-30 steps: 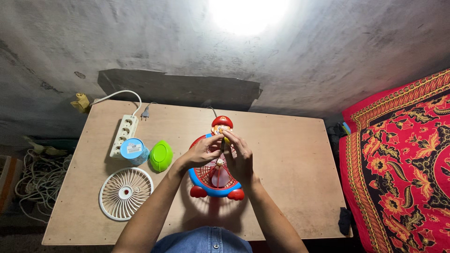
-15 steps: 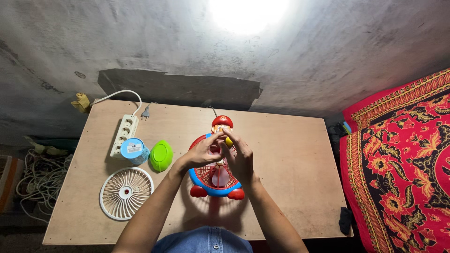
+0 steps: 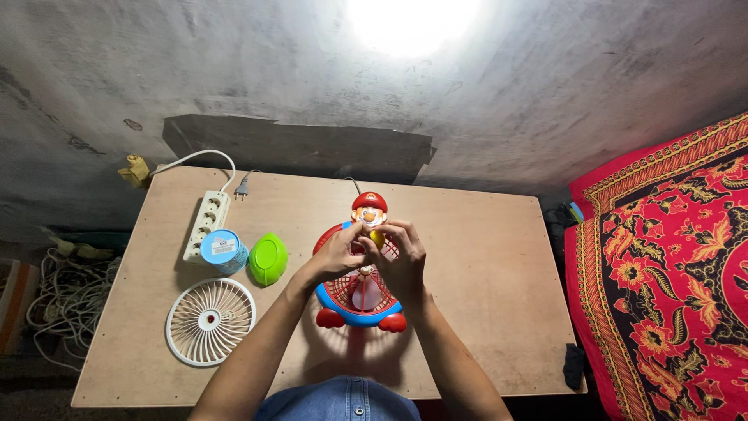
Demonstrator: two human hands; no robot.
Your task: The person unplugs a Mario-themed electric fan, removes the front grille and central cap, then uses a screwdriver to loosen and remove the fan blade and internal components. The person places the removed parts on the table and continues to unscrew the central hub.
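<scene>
Fingers [image 3: 372, 238] now closer over toy fan [image 3: 359, 300]

Toy fan [image 3: 358, 292] mid-table [image 3: 483, 265]; grille [image 3: 209, 321], power strip [image 3: 206, 226] left.

Bare board [image 3: 483, 257] right of the toy fan [image 3: 358, 292]; green lid [image 3: 267, 259] crowds its left.

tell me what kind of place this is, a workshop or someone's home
Probably a room in a home, used as a makeshift repair spot: a low plywood board on a bare concrete floor, a patterned red cloth beside it, and a power strip.
</scene>
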